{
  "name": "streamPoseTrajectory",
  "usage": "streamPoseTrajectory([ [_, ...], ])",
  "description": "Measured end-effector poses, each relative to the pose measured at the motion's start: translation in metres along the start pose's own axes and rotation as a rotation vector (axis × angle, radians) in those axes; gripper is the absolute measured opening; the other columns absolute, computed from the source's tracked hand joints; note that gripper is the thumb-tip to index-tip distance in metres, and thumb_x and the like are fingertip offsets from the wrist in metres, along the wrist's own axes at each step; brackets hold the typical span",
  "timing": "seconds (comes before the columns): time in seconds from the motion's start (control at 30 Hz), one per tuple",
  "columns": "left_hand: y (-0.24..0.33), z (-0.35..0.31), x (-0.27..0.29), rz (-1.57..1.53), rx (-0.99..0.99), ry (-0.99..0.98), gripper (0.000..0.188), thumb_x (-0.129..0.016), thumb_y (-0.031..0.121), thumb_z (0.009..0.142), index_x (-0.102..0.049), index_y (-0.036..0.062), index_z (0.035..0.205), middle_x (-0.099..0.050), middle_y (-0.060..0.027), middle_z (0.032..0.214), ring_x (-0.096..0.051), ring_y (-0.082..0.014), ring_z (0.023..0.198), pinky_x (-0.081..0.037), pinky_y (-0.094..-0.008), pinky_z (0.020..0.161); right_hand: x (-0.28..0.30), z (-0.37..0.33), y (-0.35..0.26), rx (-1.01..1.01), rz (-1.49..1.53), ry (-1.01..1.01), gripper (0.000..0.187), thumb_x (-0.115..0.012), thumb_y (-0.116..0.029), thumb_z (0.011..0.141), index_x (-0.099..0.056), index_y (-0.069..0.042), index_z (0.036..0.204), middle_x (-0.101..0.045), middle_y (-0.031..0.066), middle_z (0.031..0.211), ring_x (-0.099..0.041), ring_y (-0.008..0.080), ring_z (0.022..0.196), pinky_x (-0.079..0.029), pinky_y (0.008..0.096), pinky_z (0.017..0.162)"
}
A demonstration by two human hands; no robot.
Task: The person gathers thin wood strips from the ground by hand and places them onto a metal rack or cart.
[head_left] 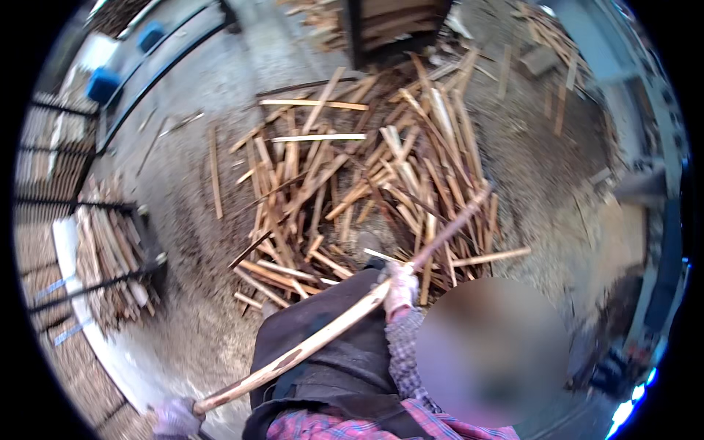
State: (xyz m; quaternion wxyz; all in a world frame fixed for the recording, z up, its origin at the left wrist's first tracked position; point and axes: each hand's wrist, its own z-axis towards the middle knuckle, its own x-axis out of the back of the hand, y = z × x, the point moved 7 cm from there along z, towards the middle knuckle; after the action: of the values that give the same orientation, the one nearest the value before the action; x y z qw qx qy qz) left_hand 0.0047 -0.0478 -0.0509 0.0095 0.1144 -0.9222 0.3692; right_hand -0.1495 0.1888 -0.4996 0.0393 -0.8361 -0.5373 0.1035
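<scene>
A long, slightly curved wood strip (323,334), pale with dark bark patches, slants across my lap from lower left to upper right. At its lower end, my gloved left hand (176,418) is closed round it near the picture's edge. My gloved right hand (401,287) grips it further up, and its darker end reaches past that hand over a loose heap of wood strips (315,172). The fingers of my left hand show only in part.
A stack of wood strips (114,264) lies between dark metal bars at the left. Blue containers (103,85) stand at the far left. More scrap wood (550,37) lies at the far right. A dark-framed rack (400,22) holds boards at the back. A blurred round patch covers the lower right.
</scene>
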Motion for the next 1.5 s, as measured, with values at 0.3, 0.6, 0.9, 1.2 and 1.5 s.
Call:
streamPoseTrajectory([
  [0.3, 0.119, 0.161, -0.05, -0.518, -0.576, 0.338, 0.015, -0.05, 0.024, 0.072, -0.056, 0.0116, 0.066, -0.056, -0.0072, 0.057, -0.057, -0.0235, 0.052, -0.047, -0.0377, 0.052, 0.054, 0.093, -0.128, 0.313, -0.291, 0.308, 0.023, -0.058, -0.024, 0.078, -0.049, -0.002, 0.079, -0.049, 0.0088, 0.06, -0.049, 0.0231, 0.047, -0.044, 0.0381, 0.042],
  [0.6, 0.161, 0.185, -0.085, 0.603, 0.285, 2.049, 0.021, -0.046, 0.022, 0.08, -0.051, 0.0037, 0.089, -0.042, 0.0011, 0.048, -0.043, -0.0112, 0.037, -0.039, -0.0269, 0.036, -0.036, 0.019, -0.008, 0.566, -0.623, -0.217, 0.025, -0.059, -0.026, 0.078, -0.057, -0.001, 0.08, -0.055, 0.0088, 0.07, -0.053, 0.02, 0.063, -0.046, 0.0343, 0.06],
  [0.9, 0.167, 0.161, -0.056, -0.737, -0.586, 1.464, 0.023, -0.054, 0.021, 0.053, -0.054, -0.0018, 0.051, -0.044, -0.0134, 0.043, -0.044, -0.0213, 0.037, -0.035, -0.036, 0.032, -0.001, 0.015, -0.027, 0.277, -0.65, -0.135, 0.014, -0.05, -0.018, 0.076, -0.043, -0.013, 0.065, -0.043, -0.0024, 0.057, -0.047, 0.0148, 0.052, -0.045, 0.0316, 0.05],
  [1.2, 0.18, 0.185, -0.064, -1.028, -1.185, 0.666, 0.016, -0.07, 0.016, 0.046, -0.064, 0.0077, 0.059, -0.057, -0.0062, 0.053, -0.055, -0.0225, 0.046, -0.042, -0.0398, 0.037, 0.005, 0.003, -0.026, 0.502, -0.845, -0.274, 0.015, -0.051, -0.024, 0.076, -0.048, -0.01, 0.074, -0.044, 0.0016, 0.061, -0.047, 0.0168, 0.056, -0.044, 0.0318, 0.054],
  [1.5, 0.168, 0.208, -0.104, -1.288, -1.433, -0.184, 0.03, -0.059, 0.032, 0.069, -0.057, 0.0065, 0.084, -0.057, -0.009, 0.067, -0.054, -0.021, 0.048, -0.044, -0.0343, 0.043, 0.008, -0.052, 0.025, 0.6, -0.448, -0.117, 0.02, -0.058, -0.026, 0.076, -0.048, -0.008, 0.074, -0.045, 0.0018, 0.059, -0.048, 0.0129, 0.055, -0.045, 0.0265, 0.05],
])
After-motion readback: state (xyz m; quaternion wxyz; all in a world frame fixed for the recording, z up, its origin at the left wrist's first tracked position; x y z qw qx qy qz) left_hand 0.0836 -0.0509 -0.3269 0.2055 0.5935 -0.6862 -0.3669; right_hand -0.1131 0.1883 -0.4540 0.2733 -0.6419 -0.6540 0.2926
